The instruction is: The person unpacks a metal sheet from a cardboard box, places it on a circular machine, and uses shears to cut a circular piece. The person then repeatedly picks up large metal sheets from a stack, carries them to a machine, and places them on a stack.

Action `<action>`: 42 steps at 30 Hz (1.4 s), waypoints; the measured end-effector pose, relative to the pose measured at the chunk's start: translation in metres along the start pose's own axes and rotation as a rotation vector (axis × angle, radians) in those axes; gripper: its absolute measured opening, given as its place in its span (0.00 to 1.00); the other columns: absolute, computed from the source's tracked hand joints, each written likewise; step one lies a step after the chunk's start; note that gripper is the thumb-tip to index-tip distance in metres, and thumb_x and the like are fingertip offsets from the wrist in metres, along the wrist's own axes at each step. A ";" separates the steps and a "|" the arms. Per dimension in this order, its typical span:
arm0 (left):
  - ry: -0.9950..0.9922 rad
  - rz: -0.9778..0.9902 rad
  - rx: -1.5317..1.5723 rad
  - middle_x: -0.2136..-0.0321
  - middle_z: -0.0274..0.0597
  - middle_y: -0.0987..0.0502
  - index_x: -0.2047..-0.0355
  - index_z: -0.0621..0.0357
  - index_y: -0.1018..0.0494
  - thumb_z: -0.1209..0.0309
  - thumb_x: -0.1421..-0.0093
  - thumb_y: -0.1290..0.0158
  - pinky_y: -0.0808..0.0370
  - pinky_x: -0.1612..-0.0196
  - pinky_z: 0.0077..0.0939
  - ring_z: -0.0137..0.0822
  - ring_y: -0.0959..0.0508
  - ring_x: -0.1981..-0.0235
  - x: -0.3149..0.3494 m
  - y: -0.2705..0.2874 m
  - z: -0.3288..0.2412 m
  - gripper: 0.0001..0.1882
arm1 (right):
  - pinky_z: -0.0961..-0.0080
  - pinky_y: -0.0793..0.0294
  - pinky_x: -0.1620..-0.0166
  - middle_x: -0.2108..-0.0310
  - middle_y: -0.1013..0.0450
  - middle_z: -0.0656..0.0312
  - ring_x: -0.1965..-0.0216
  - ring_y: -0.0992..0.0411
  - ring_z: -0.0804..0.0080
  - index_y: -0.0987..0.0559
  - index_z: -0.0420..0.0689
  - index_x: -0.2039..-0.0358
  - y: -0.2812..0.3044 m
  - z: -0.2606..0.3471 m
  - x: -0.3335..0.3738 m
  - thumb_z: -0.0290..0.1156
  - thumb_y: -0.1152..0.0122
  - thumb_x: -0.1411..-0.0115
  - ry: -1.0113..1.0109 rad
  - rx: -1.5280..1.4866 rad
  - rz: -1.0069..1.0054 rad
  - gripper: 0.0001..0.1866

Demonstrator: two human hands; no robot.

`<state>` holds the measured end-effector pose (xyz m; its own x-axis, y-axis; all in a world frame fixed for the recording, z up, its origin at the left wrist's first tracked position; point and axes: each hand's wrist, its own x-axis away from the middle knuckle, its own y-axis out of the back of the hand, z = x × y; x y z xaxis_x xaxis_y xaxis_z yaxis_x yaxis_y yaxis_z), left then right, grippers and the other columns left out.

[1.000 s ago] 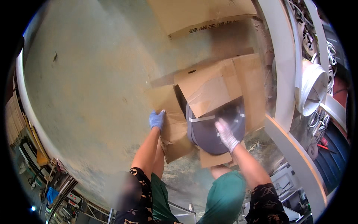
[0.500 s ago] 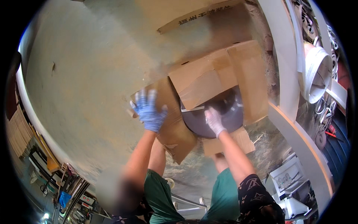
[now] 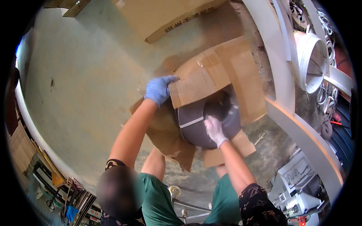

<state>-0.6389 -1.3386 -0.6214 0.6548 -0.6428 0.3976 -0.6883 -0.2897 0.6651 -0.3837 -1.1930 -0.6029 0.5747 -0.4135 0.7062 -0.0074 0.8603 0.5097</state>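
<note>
An opened cardboard box lies in front of me with its flaps spread. Inside it sits a dark grey ring-shaped roll, bound by a white strap. My left hand, in a blue glove, is closed on the left corner of the box's upper flap, which partly covers the roll. In a pale glove, my right hand grips the roll at the edge of its centre hole; some fingertips are hidden in the hole. Another flap lies under my right forearm.
A flattened cardboard sheet lies beyond the box. To the right stand a curved pale board and a white bucket on its side, with coiled strips behind. Tools and scrap crowd the lower left. A roll of tape is between my legs.
My left hand, spread over the left flap before, now holds the upper flap's corner. More of the roll and its strap shows. My right hand stays at the centre hole.
</note>
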 end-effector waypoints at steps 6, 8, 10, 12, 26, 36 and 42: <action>0.193 0.013 0.035 0.66 0.45 0.21 0.60 0.48 0.23 0.67 0.49 0.45 0.25 0.61 0.30 0.44 0.21 0.66 -0.017 0.009 -0.011 0.14 | 0.65 0.29 0.64 0.75 0.27 0.48 0.71 0.27 0.53 0.25 0.38 0.66 -0.008 -0.003 0.021 0.42 0.51 0.42 0.070 -0.182 -0.100 0.18; 0.108 0.019 -0.060 0.66 0.43 0.21 0.60 0.46 0.23 0.69 0.54 0.42 0.25 0.59 0.30 0.43 0.21 0.64 -0.008 0.021 -0.038 0.17 | 0.60 0.30 0.62 0.72 0.27 0.46 0.67 0.29 0.46 0.26 0.44 0.69 -0.008 0.005 0.011 0.42 0.54 0.42 -0.023 -0.114 0.139 0.15; -0.107 -0.100 -0.040 0.65 0.42 0.21 0.60 0.44 0.23 0.69 0.56 0.40 0.25 0.58 0.31 0.43 0.21 0.63 0.002 0.019 -0.034 0.19 | 0.58 0.31 0.59 0.68 0.27 0.47 0.62 0.28 0.47 0.27 0.45 0.71 -0.033 -0.004 0.002 0.43 0.58 0.43 -0.018 0.002 0.040 0.16; -0.336 -0.119 -0.108 0.63 0.40 0.21 0.62 0.44 0.22 0.66 0.57 0.39 0.25 0.57 0.30 0.42 0.22 0.61 0.007 0.020 -0.043 0.18 | 0.58 0.32 0.56 0.67 0.26 0.49 0.61 0.29 0.49 0.26 0.44 0.70 -0.042 0.008 0.006 0.43 0.59 0.43 0.024 0.135 -0.064 0.17; 0.092 0.190 0.047 0.51 0.45 0.27 0.47 0.51 0.33 0.56 0.53 0.40 0.30 0.50 0.31 0.40 0.26 0.52 0.047 0.069 -0.027 0.32 | 0.65 0.31 0.62 0.72 0.27 0.48 0.67 0.27 0.53 0.26 0.39 0.64 0.032 0.060 0.126 0.41 0.51 0.41 -0.045 -0.362 0.520 0.16; 1.014 0.135 1.831 0.55 0.44 0.27 0.47 0.56 0.36 0.39 0.40 0.67 0.31 0.48 0.40 0.42 0.28 0.53 0.280 0.088 -0.229 0.36 | 0.63 0.37 0.48 0.51 0.33 0.44 0.49 0.35 0.49 0.30 0.41 0.52 0.160 0.151 0.243 0.42 0.61 0.37 0.043 -0.049 0.285 0.22; 0.660 0.337 1.699 0.56 0.40 0.27 0.49 0.49 0.34 0.50 0.36 0.65 0.31 0.48 0.37 0.39 0.28 0.54 0.315 0.088 -0.294 0.24 | 0.66 0.35 0.63 0.70 0.29 0.53 0.66 0.30 0.60 0.29 0.39 0.66 0.257 0.192 0.382 0.35 0.51 0.40 0.143 -0.357 0.130 0.11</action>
<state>-0.4017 -1.3576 -0.2515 0.1534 -0.5913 0.7917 -0.0613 -0.8053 -0.5897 -0.3234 -1.1871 -0.1072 0.6961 -0.2707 0.6650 0.1829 0.9625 0.2004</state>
